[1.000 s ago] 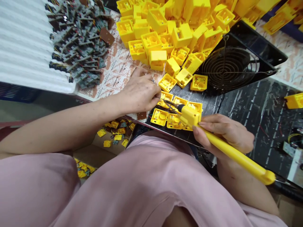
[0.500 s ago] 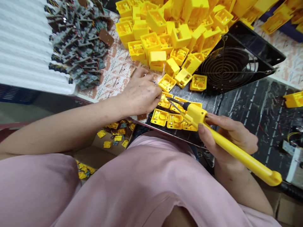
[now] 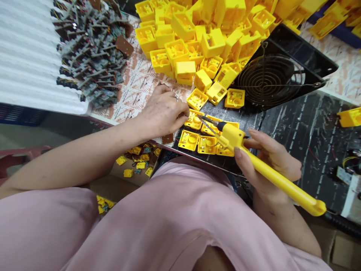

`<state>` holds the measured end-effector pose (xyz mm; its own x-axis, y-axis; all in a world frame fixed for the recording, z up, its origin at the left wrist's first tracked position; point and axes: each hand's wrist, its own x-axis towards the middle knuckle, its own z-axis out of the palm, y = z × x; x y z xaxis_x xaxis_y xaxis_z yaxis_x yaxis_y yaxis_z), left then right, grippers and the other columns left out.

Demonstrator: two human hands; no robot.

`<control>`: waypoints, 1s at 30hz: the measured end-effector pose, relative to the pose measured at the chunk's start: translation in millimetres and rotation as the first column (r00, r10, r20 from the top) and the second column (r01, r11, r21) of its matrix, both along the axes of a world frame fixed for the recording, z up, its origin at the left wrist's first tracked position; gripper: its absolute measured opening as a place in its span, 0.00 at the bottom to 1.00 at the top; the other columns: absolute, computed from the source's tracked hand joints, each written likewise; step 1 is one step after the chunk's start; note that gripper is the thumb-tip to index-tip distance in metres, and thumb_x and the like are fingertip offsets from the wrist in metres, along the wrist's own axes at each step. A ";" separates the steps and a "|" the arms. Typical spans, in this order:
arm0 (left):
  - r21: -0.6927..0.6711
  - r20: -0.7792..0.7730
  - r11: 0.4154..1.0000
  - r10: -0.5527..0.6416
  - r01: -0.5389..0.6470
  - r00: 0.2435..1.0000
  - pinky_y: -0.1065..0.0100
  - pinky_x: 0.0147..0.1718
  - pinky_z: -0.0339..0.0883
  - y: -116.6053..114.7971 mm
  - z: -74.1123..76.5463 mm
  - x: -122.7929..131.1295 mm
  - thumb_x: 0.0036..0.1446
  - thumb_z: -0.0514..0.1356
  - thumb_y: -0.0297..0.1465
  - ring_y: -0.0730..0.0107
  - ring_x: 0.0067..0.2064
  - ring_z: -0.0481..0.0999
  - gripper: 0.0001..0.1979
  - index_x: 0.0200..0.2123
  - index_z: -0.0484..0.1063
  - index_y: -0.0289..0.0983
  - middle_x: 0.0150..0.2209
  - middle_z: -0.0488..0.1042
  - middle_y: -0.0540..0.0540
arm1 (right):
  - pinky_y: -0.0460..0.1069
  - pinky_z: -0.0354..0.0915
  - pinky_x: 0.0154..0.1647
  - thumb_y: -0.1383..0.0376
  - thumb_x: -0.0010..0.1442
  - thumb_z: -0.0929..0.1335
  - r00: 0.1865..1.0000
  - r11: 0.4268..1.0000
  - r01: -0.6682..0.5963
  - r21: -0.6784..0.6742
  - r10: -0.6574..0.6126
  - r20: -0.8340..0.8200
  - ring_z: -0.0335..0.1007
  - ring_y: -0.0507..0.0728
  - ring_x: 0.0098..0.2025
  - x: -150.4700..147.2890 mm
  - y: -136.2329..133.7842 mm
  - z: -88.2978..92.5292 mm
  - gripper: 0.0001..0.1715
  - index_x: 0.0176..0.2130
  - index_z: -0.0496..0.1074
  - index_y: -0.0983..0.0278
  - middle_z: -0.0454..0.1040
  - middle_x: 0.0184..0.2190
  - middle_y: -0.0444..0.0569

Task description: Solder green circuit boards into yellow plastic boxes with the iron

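My right hand (image 3: 270, 158) is wrapped round the handle of a yellow soldering iron (image 3: 282, 178). Its dark tip and a thin feed tube beside it point left, into a small open yellow casing (image 3: 194, 119). At that casing's left edge is my left hand (image 3: 166, 111), with thumb and forefinger pinched together and a ring on one finger. What the pinch holds is too small to make out. More open casings lie in two short rows below the iron, including a front one (image 3: 188, 140) with metal contacts inside. A brown circuit board (image 3: 167, 139) lies under my left wrist.
A heap of yellow casings (image 3: 184, 26) rises at the back, beside a black fan (image 3: 262, 81) with a wire guard. Wired circuit boards (image 3: 96, 56) are piled on white foam (image 3: 28, 56) at left. Below the table edge, a cardboard box (image 3: 118, 175) contains yellow parts.
My left hand has shifted slightly left, its thumb and forefinger now more visibly pinched at the casing. The soldering iron's tip stays at the same casing while its handle end has swung slightly.
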<state>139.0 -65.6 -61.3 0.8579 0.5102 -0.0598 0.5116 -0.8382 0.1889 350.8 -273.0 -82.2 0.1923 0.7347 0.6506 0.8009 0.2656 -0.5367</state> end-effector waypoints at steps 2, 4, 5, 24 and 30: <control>0.009 0.000 1.000 -0.012 0.012 1.000 0.49 0.62 0.63 0.3 0.2 -1.1 0.66 0.54 0.36 0.57 0.44 0.80 0.15 0.36 0.81 0.43 0.30 0.80 0.47 | 0.49 0.80 0.30 0.67 0.60 0.79 0.999 0.999 -0.034 0.023 0.034 -0.009 0.84 0.57 0.32 -0.4 1.8 2.3 0.28 0.58 0.77 0.54 0.86 0.39 0.44; 0.023 0.004 0.999 -0.033 0.033 0.999 0.50 0.62 0.64 0.9 -0.2 -2.4 0.65 0.54 0.36 0.58 0.43 0.80 0.15 0.33 0.80 0.42 0.29 0.79 0.47 | 0.48 0.80 0.29 0.69 0.59 0.79 0.993 0.991 -0.112 0.067 0.114 -0.029 0.83 0.56 0.30 -0.8 4.0 4.5 0.23 0.52 0.78 0.57 0.85 0.35 0.44; 0.029 0.006 0.999 -0.043 0.043 0.999 0.51 0.62 0.63 1.1 -0.5 -2.7 0.64 0.55 0.35 0.58 0.43 0.80 0.14 0.32 0.80 0.42 0.29 0.79 0.47 | 0.48 0.80 0.29 0.70 0.58 0.79 0.988 0.986 -0.147 0.080 0.151 -0.039 0.83 0.56 0.29 -1.2 5.1 5.6 0.20 0.49 0.78 0.58 0.84 0.33 0.43; -0.049 -0.075 0.995 -0.086 0.083 0.993 0.49 0.60 0.67 1.8 17.6 15.4 0.60 0.59 0.31 0.49 0.53 0.78 0.10 0.29 0.79 0.41 0.33 0.80 0.44 | 0.48 0.78 0.27 0.71 0.58 0.79 0.991 0.992 -0.123 0.039 0.125 -0.048 0.81 0.55 0.30 0.2 5.6 16.4 0.14 0.38 0.76 0.57 0.81 0.29 0.39; 0.016 -0.129 0.990 -0.136 0.139 0.982 0.47 0.58 0.67 1.2 19.2 14.6 0.62 0.54 0.31 0.48 0.54 0.77 0.14 0.31 0.79 0.41 0.33 0.79 0.42 | 0.50 0.79 0.29 0.70 0.60 0.78 0.996 0.996 -0.074 0.044 0.076 -0.044 0.82 0.57 0.31 -2.1 2.7 11.6 0.20 0.50 0.78 0.55 0.83 0.33 0.42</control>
